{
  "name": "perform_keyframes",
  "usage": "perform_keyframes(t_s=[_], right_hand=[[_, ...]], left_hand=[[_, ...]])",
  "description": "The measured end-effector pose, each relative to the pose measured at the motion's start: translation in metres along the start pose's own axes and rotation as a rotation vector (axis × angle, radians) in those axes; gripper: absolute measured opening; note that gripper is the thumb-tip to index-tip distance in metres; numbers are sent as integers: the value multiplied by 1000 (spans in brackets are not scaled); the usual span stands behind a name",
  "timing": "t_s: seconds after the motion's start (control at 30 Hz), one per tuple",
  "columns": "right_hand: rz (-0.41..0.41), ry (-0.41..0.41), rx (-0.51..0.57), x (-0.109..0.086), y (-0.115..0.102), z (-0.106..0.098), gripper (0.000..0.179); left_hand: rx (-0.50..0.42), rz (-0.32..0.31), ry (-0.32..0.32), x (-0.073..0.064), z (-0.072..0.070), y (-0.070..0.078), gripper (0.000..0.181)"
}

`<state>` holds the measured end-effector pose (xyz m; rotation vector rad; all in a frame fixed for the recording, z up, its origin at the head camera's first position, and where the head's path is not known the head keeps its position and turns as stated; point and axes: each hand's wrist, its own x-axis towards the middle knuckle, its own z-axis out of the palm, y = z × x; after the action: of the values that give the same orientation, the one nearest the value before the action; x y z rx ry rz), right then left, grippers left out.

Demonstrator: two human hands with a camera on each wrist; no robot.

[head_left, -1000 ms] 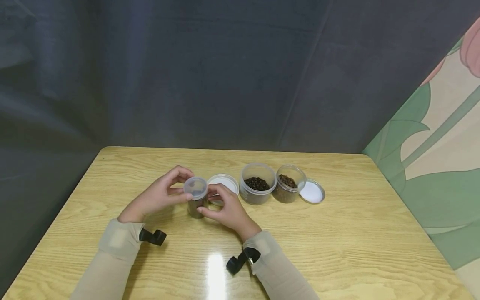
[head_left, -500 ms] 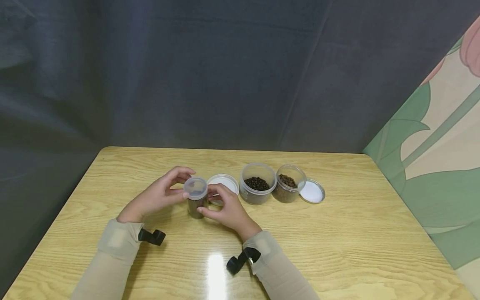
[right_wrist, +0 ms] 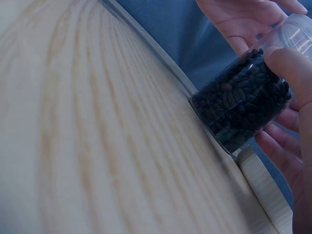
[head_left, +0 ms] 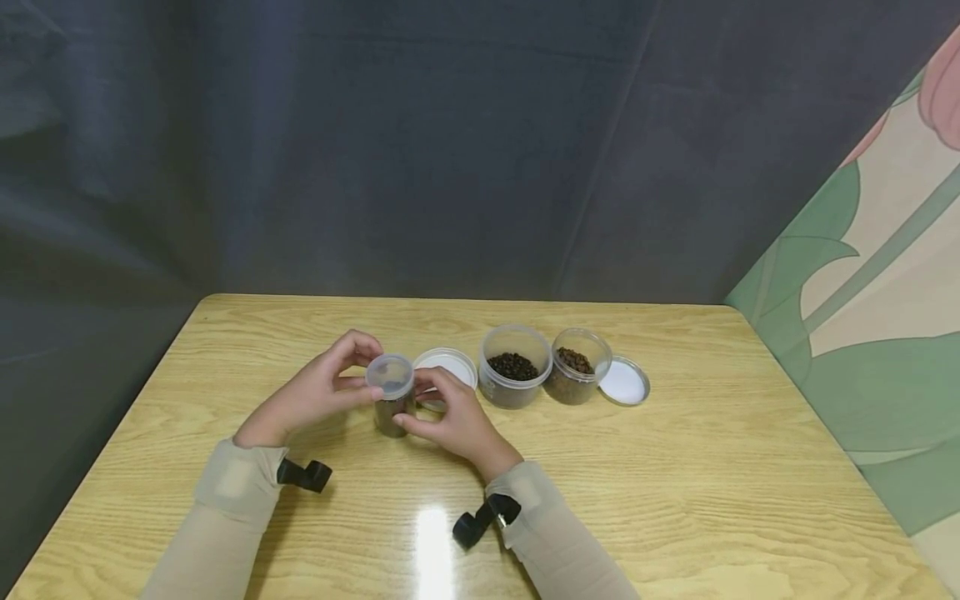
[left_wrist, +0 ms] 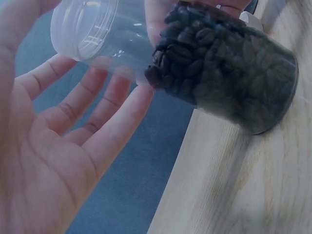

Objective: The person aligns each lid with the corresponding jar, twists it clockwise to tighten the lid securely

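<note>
A clear jar (head_left: 388, 417) partly filled with dark coffee beans (left_wrist: 234, 68) stands upright on the table, capped by a translucent lid (head_left: 391, 377). My left hand (head_left: 318, 392) holds the lid, thumb on its near side and fingers round the far side. My right hand (head_left: 457, 421) grips the jar's body from the right. In the right wrist view its thumb (right_wrist: 290, 68) lies across the clear wall above the beans, while the other fingers pass behind. The left wrist view shows the left fingers (left_wrist: 117, 117) spread along the jar just below the lid.
Behind the right hand lies a white lid (head_left: 453, 362). To its right stand a wide uncovered tub (head_left: 513, 396) of dark beans and a smaller jar (head_left: 572, 392) of browner beans, side by side. Another white lid (head_left: 625, 383) lies beyond them. A dark curtain (head_left: 450, 167) hangs behind the table.
The left thumb and fingers have shifted slightly round the lid. The right hand keeps its hold, and the jar stays in nearly the same place.
</note>
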<state>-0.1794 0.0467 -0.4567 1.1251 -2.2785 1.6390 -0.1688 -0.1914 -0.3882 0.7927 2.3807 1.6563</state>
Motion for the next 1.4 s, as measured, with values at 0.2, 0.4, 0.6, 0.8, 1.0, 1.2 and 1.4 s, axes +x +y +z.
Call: perform_keyframes(t_s=[0.2,0.4,0.6,0.8,1.0,1.2,1.4], right_hand=[[3,4,5,0,1,1,49],[7,11,4,0,1,1,48],[17,6,1,0,1,1,48],[2,2,-2,0,1,1,49],[-12,2,-7,0,2,1,48],[5,-2,-5,0,2,1,49],[5,2,4,0,2,1,48]], left_hand=[[-18,14,-21,-1,-2,-2,42],[-55,26,-44,-1,-4,-5,44],[-18,45,-37,-1,-3,-5,48],[-22,17,-1,0,-1,-4,48],[-14,-9,7,1,1,-3,48],[-53,-24,-4,0,0,-2,43],[-64,-38,-16,-1,-3,0,43]])
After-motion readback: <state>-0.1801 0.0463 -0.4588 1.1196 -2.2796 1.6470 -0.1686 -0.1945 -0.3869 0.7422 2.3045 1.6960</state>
